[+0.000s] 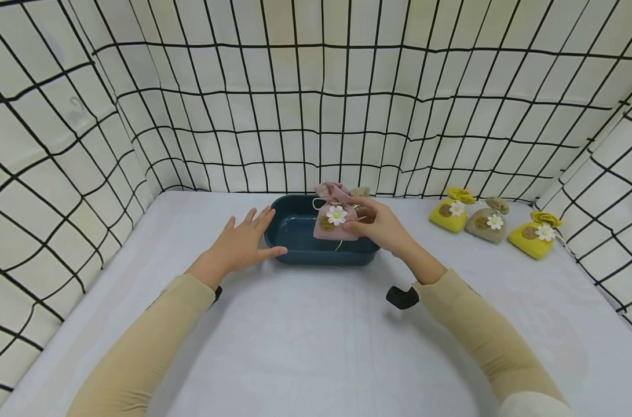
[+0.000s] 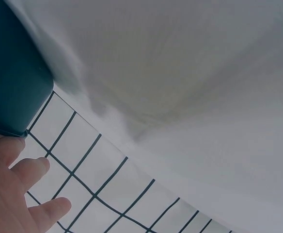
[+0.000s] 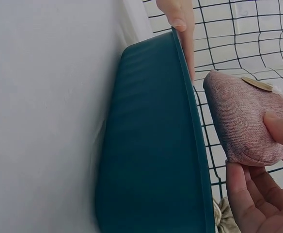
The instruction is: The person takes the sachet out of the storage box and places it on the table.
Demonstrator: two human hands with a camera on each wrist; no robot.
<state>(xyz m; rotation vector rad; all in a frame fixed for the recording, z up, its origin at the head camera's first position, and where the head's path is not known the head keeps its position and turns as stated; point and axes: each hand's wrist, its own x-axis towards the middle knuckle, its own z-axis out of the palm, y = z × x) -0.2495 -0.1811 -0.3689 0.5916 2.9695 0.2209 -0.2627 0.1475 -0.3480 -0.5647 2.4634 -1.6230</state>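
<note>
A dark blue tray [image 1: 321, 255] stands on the white table near the back wall. My right hand [image 1: 355, 223] pinches a pink cloth sachet [image 1: 334, 219] with a white daisy and holds it upright over the tray's right half. In the right wrist view the pink sachet [image 3: 243, 121] hangs just above the tray's rim [image 3: 192, 126], with my thumb and fingers [image 3: 258, 204] round its lower end. My left hand [image 1: 253, 231] lies flat, fingers straight, against the tray's left end; its fingers [image 2: 32, 167] show beside the tray corner [image 2: 10, 82].
A beige sachet top [image 1: 361, 191] peeks out behind the pink one. Two yellow sachets [image 1: 451, 211] [image 1: 536, 234] and a beige one [image 1: 488, 220] sit in a row at the back right. Grid-patterned walls [image 1: 316, 116] close in three sides.
</note>
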